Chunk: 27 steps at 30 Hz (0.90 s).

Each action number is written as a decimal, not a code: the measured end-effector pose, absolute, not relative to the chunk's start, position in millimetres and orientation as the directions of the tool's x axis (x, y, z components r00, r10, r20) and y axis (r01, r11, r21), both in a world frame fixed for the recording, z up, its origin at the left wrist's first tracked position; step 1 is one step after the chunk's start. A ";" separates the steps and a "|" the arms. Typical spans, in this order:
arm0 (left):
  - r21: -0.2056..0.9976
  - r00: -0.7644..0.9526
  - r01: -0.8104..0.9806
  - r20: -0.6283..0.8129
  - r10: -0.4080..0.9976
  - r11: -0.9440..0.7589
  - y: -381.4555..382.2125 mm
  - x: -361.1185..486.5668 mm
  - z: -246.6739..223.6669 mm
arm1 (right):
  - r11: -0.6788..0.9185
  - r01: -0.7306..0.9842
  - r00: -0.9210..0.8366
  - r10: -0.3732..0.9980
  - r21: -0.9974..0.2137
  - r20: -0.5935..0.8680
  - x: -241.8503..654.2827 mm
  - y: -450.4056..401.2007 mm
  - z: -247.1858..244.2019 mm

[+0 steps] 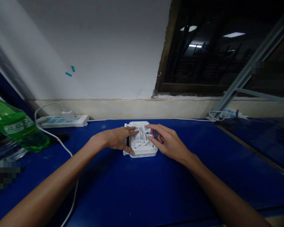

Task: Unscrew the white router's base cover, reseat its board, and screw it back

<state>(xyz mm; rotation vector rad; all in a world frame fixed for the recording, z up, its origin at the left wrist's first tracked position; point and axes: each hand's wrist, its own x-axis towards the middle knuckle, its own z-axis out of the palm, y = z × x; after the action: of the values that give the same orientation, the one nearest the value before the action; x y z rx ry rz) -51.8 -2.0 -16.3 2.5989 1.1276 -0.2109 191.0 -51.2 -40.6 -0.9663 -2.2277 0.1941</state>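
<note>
A white plastic router [140, 148] is laid flat on a blue tabletop [104, 186], low in the middle of the frame, with its vented, printed underside turned up. Its outline is nearly square, so no clear long axis can be settled; the rounded corners are set almost square to the table edge. One router is seen, and a black strip [127, 141] is shown along its left side.

The router is gripped by the left hand [117, 138] from the left, with the fingers [131, 132] laid close together across the upper face and the thumb [129, 149] brought against the near edge. The right hand [168, 142] is held over the router's right part, its fingers narrowly curled. A small blue-violet piece [155, 134] is pinched between them, though its kind is too small to tell.

Two white power strips are seen: one [61, 121] at the upper left of the table, with one white charger [68, 115] plugged in, and one [229, 113] at the right. White cables [54, 137] are run from them. One green plastic bottle [16, 126] is placed at the far left. Two blue tape pieces [69, 71] are stuck to the wall above.
</note>
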 end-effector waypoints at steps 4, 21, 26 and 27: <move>0.202 0.672 0.740 -0.251 0.696 -0.642 -1.1 -52.2 -17.8 | 0.727 0.557 -0.508 0.681 -0.401 0.528 193.6 -51.5 -38.2; 0.262 0.685 0.727 -0.217 0.695 -0.635 1.2 -55.4 -23.7 | 0.584 0.503 -0.515 0.795 -0.637 0.321 211.4 -41.9 -42.6; 0.257 0.685 0.727 -0.220 0.694 -0.637 1.5 -55.3 -24.5 | 0.590 0.448 -0.464 0.796 -0.672 0.390 214.3 -41.3 -39.1; 0.261 0.688 0.725 -0.218 0.693 -0.638 1.9 -55.7 -24.8 | 0.593 0.438 -0.445 0.796 -0.676 0.410 215.2 -41.0 -38.2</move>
<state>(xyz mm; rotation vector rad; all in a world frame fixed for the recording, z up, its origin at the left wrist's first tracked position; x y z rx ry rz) -55.7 1.9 -24.8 2.5739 1.1171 -0.1384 215.2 -41.0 -38.2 -0.9745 -2.0927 0.6289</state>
